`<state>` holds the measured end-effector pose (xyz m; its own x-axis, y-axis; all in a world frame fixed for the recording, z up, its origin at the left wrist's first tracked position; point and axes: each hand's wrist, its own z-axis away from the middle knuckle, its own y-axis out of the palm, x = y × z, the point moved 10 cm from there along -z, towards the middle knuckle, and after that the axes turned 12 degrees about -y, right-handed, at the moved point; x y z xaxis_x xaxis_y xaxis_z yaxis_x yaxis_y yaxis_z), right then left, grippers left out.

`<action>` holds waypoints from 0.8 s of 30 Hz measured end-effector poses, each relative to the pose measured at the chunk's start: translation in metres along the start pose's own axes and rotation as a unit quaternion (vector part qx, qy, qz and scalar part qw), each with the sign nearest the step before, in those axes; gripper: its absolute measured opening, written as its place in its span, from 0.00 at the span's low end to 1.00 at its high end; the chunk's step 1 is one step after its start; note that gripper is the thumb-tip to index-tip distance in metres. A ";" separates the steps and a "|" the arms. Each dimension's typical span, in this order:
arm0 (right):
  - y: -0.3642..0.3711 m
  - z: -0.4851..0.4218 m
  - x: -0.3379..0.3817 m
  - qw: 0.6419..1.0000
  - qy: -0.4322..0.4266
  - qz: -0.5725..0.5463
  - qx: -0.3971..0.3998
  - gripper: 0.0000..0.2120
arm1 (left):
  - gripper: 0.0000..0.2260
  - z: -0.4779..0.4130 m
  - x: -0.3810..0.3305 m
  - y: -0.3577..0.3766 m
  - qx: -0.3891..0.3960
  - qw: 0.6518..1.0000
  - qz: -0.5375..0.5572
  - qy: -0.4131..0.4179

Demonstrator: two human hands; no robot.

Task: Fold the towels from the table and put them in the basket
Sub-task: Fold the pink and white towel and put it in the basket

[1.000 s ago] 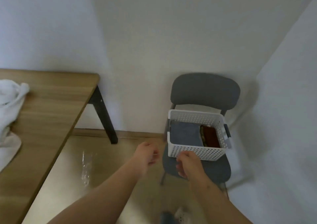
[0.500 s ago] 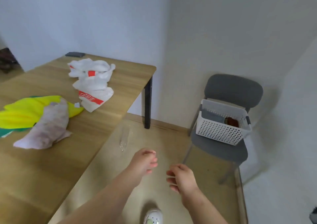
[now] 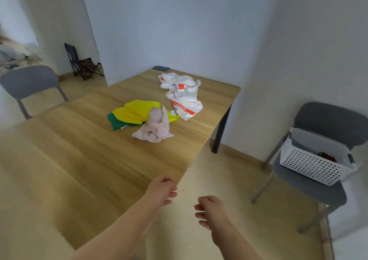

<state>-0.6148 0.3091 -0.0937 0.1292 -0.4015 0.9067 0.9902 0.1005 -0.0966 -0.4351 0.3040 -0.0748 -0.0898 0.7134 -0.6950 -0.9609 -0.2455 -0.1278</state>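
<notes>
Crumpled towels lie on the wooden table (image 3: 83,160): a pink one (image 3: 155,129) on top of a yellow and green one (image 3: 135,111), and a white one with red stripes (image 3: 183,94) further back. The white perforated basket (image 3: 310,163) stands on a grey chair (image 3: 322,192) at the right, with something dark red inside. My left hand (image 3: 162,190) hangs loose and empty at the table's near edge. My right hand (image 3: 211,211) hovers over the floor, fingers loosely curled, holding nothing.
A dark phone (image 3: 161,68) lies at the table's far edge by the wall. Another grey chair (image 3: 29,84) stands at the left, and a folding camp chair (image 3: 83,64) further back. Bare floor runs between the table and the basket chair.
My view has swung left from the basket to the table, bringing the towels into sight. Both hands stay empty and have come away from the basket.
</notes>
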 end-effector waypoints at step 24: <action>0.187 -0.044 0.028 0.993 0.020 0.051 -0.103 0.07 | 0.07 -0.125 -0.093 -0.185 0.006 0.972 -0.221 0.081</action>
<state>-0.4234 0.2765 -0.1045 0.2270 -0.4355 0.8711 0.9611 -0.0441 -0.2725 -0.2162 0.2012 -0.0744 0.3741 0.6344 -0.6764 -0.8991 0.0693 -0.4323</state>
